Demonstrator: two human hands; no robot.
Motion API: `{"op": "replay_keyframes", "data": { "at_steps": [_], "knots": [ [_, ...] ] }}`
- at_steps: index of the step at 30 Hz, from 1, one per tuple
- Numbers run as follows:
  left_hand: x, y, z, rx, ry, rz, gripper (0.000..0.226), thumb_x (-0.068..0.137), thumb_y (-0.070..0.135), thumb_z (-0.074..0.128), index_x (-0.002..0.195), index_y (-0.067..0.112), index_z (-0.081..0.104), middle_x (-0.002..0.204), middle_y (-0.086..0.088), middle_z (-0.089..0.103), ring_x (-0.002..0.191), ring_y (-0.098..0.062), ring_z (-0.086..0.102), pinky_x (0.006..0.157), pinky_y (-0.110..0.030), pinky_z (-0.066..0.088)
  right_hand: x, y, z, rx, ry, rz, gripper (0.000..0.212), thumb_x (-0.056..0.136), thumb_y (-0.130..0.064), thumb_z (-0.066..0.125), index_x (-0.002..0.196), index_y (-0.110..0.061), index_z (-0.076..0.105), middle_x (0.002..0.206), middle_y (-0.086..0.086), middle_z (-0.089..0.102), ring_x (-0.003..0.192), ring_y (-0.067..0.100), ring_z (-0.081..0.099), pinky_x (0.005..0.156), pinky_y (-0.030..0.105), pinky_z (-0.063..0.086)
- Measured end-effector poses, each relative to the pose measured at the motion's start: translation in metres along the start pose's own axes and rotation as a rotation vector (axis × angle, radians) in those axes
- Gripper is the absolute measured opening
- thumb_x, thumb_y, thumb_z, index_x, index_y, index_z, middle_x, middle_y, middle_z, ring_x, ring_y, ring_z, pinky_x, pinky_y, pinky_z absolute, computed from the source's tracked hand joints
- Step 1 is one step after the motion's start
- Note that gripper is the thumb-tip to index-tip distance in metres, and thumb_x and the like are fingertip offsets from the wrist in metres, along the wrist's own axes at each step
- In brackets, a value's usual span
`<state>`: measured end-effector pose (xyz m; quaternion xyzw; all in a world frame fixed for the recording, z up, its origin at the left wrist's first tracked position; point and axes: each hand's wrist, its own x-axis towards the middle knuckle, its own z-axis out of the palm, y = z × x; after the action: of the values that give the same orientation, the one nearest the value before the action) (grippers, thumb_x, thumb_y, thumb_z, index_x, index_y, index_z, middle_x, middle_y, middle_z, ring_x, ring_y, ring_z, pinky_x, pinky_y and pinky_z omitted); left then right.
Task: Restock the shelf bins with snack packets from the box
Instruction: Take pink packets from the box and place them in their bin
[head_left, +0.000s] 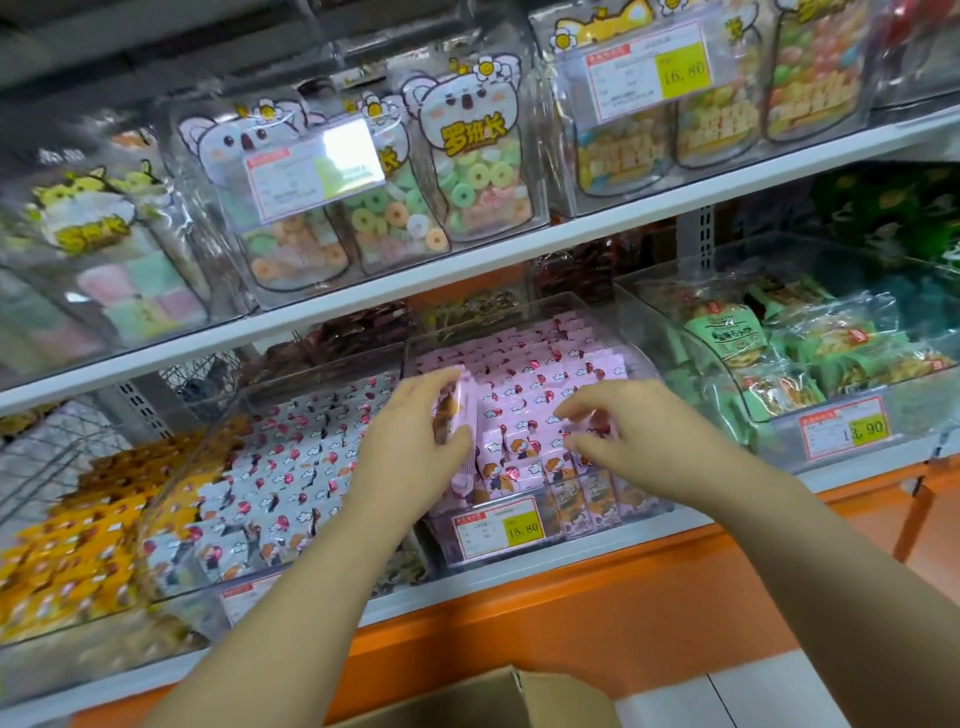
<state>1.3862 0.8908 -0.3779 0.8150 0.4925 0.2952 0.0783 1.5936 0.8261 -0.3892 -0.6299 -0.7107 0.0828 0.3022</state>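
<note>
Reaching into the clear plastic bin (636, 364) in the middle of the lower white shelf (519, 574), both hands work among the pink snack packets (540, 374) printed with a cartoon figure, which fill that bin in rows. The left hand (415, 431) has its fingers (426, 387) curled round a small upright bundle of pink packets (460, 415) at the bin's left side, with the thumb low against the bundle's front. The right hand (644, 431) hovers over the bin's right half with fingers bent. Its thumb and fingertips pinch a single pink packet (587, 423) on top of the pile, though blur hides the exact grip. A white-and-yellow price label (498, 527) hangs on the bin's front wall. Just to the left is a bin of white packets (291, 467), then yellow packets (67, 545); to the right is a bin of green-wrapped snacks (769, 353). Below the forearms, the open brown cardboard box (483, 699) shows a flap at the lower edge.
</note>
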Motion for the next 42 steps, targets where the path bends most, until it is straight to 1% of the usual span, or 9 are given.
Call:
{"op": "replay_keyframes", "data": {
  "at_steps": [3,6,12,16,19,22,25,36,42],
  "knots": [
    [0.002,0.012,-0.004,-0.376,0.111,-0.07,0.068,0.087,0.01,0.063,0.14,0.04,0.031,0.12,0.008,0.043,0.094,-0.012,0.056,0.072,-0.025,0.044,-0.003,-0.018,-0.001,0.344,-0.058,0.005,0.043,0.083,-0.039,0.069,0.123,-0.036,0.054,0.113,-0.015,0.059,0.089,0.003,0.06,0.079,0.03,0.054],
    [0.005,0.024,-0.007,-0.734,0.12,-0.204,0.047,0.087,0.007,0.063,0.119,0.038,0.046,0.107,0.004,0.052,0.1,-0.021,0.061,0.081,-0.039,0.055,-0.005,-0.037,0.005,0.582,-0.144,0.02,0.056,0.075,-0.036,0.077,0.119,-0.044,0.043,0.108,-0.02,0.052,0.082,0.003,0.065,0.064,0.019,0.052],
    [0.0,0.021,-0.012,-1.052,0.114,-0.372,0.03,0.085,0.012,0.068,0.105,0.021,0.048,0.11,-0.017,0.06,0.091,-0.021,0.07,0.068,-0.024,0.056,0.002,-0.045,0.015,0.774,0.093,0.024,0.028,0.079,-0.017,0.073,0.095,-0.032,0.054,0.101,-0.014,0.06,0.078,0.006,0.063,0.069,0.026,0.054],
    [-0.007,0.008,-0.027,-0.592,0.111,-0.271,0.015,0.087,0.035,0.064,0.092,0.023,0.055,0.095,0.001,0.063,0.073,-0.005,0.065,0.067,-0.022,0.05,0.006,-0.05,0.016,0.947,0.166,0.012,0.023,0.089,-0.012,0.061,0.103,-0.03,0.059,0.101,-0.009,0.066,0.083,0.011,0.068,0.072,0.026,0.058],
    [-0.012,-0.013,-0.034,-0.244,0.037,-0.14,0.015,0.09,0.034,0.061,0.079,0.023,0.061,0.091,0.011,0.061,0.082,-0.001,0.055,0.072,-0.023,0.038,0.011,-0.047,0.013,0.92,0.271,0.026,0.026,0.092,-0.017,0.057,0.116,-0.028,0.054,0.095,-0.005,0.066,0.079,0.008,0.066,0.073,0.025,0.055],
    [-0.013,-0.03,-0.032,0.137,-0.138,0.022,0.02,0.087,0.037,0.063,0.106,0.031,0.063,0.119,0.011,0.058,0.117,-0.011,0.046,0.099,-0.033,0.037,0.013,-0.045,0.013,0.666,0.184,-0.018,0.022,0.091,-0.028,0.057,0.112,-0.03,0.052,0.09,-0.004,0.066,0.082,0.021,0.061,0.079,0.041,0.053],
    [-0.012,-0.03,-0.025,0.362,-0.267,0.096,0.042,0.088,0.042,0.061,0.128,0.034,0.054,0.129,0.011,0.054,0.133,-0.013,0.032,0.115,-0.043,0.018,0.014,-0.047,0.007,0.529,0.097,-0.066,0.015,0.091,-0.032,0.057,0.103,-0.039,0.053,0.086,-0.012,0.065,0.077,0.009,0.059,0.077,0.031,0.051],
    [0.0,-0.03,-0.002,0.572,-0.287,0.155,0.04,0.089,0.028,0.063,0.127,0.033,0.05,0.121,0.005,0.06,0.131,-0.018,0.031,0.118,-0.048,0.006,0.015,-0.027,0.007,0.299,0.12,-0.04,0.021,0.093,-0.028,0.057,0.108,-0.038,0.048,0.097,0.003,0.064,0.083,0.018,0.064,0.073,0.034,0.051],
    [0.004,-0.033,-0.005,0.513,-0.316,0.168,0.046,0.089,0.033,0.063,0.131,0.032,0.045,0.126,0.006,0.056,0.131,-0.018,0.032,0.116,-0.046,0.006,0.015,-0.029,-0.001,0.331,0.128,-0.069,0.018,0.092,-0.027,0.059,0.105,-0.038,0.052,0.094,-0.006,0.065,0.079,0.013,0.063,0.071,0.028,0.05]
  ]
}}
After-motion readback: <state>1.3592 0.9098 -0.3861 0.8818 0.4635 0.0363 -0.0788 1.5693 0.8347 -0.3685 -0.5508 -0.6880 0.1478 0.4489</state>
